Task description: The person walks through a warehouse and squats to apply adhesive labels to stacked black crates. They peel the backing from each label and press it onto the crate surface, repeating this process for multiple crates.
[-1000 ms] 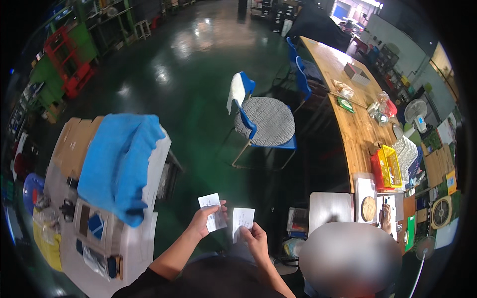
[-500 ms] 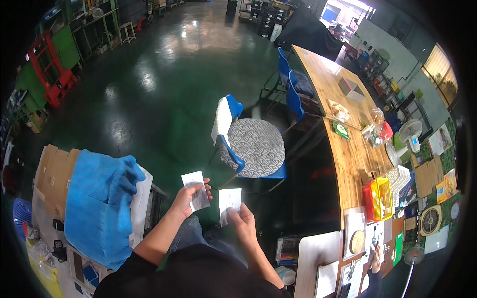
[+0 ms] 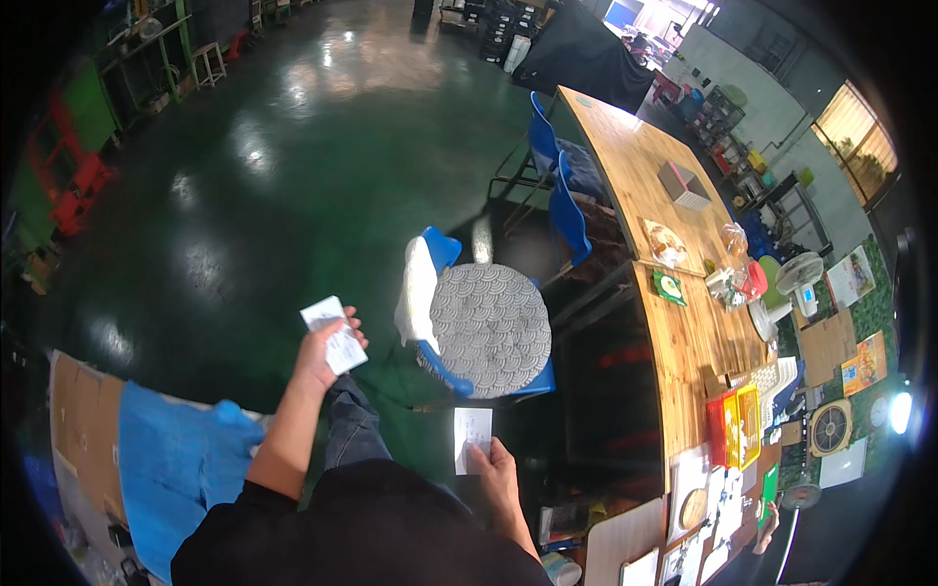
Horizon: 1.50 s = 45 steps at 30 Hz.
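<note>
My left hand [image 3: 327,350] grips a small white paper slip [image 3: 344,348] with marks on it, thumb across its face. Lower and to the right, my right hand [image 3: 500,477] pinches another white paper slip [image 3: 473,435] by its lower edge. The two slips are well apart, both held above the floor in front of my body. Just beyond them stands a blue chair with a round grey patterned cushion [image 3: 491,327] and a white cloth [image 3: 418,293] draped over its back.
A long wooden table [image 3: 674,347] runs along the right, bearing a red basket [image 3: 720,430], a yellow basket [image 3: 747,422] and a white fan [image 3: 799,273]. Blue chairs [image 3: 567,210] stand at its side. A blue cloth [image 3: 176,469] covers boxes at lower left. Someone's hand [image 3: 768,532] shows at lower right.
My body has moved forward and the view has shifted with it. My left hand has swung left and up with its slip; the right hand's slip is lower and further right.
</note>
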Available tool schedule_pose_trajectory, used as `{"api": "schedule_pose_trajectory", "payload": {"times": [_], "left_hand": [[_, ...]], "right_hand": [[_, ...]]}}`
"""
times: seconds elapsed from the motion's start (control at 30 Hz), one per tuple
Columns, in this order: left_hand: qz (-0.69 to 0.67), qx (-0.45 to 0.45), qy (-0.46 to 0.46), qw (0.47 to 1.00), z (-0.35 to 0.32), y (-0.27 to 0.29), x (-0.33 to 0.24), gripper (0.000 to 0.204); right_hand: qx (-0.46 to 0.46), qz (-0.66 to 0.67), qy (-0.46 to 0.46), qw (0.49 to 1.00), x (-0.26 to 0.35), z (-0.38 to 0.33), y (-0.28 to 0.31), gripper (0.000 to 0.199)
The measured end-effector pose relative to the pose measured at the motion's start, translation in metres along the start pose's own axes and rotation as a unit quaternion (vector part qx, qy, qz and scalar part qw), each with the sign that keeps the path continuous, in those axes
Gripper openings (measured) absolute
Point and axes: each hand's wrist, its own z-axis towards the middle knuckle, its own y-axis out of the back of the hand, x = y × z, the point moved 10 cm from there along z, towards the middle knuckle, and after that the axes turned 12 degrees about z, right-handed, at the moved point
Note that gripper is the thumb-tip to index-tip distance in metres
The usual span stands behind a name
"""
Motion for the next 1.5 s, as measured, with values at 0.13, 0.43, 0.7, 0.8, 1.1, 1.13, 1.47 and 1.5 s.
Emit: {"api": "schedule_pose_trajectory", "payload": {"times": [0.13,0.43,0.7,0.8,1.1,1.13,1.47,1.5], "left_hand": [[0.039,-0.056,-0.058,0.996,0.096,0.08,-0.109,0.031],[0.023,-0.119,-0.058,0.991,0.276,0.161,-0.291,0.03],[0.129,0.219,0.208,0.945,0.475,0.009,-0.267,0.054],[0.261,0.325,0.21,0.884,0.585,-0.038,-0.29,0.059],[0.363,0.356,0.135,0.85,0.905,-0.1,-0.486,0.067],[0.401,0.34,0.135,0.84,0.946,-0.092,-0.502,0.076],[0.36,0.388,0.098,0.843,1.374,-0.116,-0.648,0.084],[0.369,0.408,0.115,0.827,1.413,-0.134,-0.664,0.082]], "right_hand": [[-0.014,-0.001,0.007,1.0,0.022,0.101,-0.068,0.025],[0.126,0.168,-0.029,0.977,0.117,0.343,-0.36,0.021],[0.018,0.291,-0.035,0.956,0.163,0.557,-0.397,0.026],[0.04,0.286,-0.004,0.957,0.2,0.652,-0.415,0.032],[0.206,0.126,0.009,0.97,0.4,0.985,-0.606,0.028],[0.222,0.113,-0.008,0.969,0.414,1.024,-0.627,0.028],[0.137,0.138,-0.051,0.98,0.526,1.456,-0.762,0.024],[0.104,0.114,-0.062,0.986,0.542,1.494,-0.761,0.029]]}}
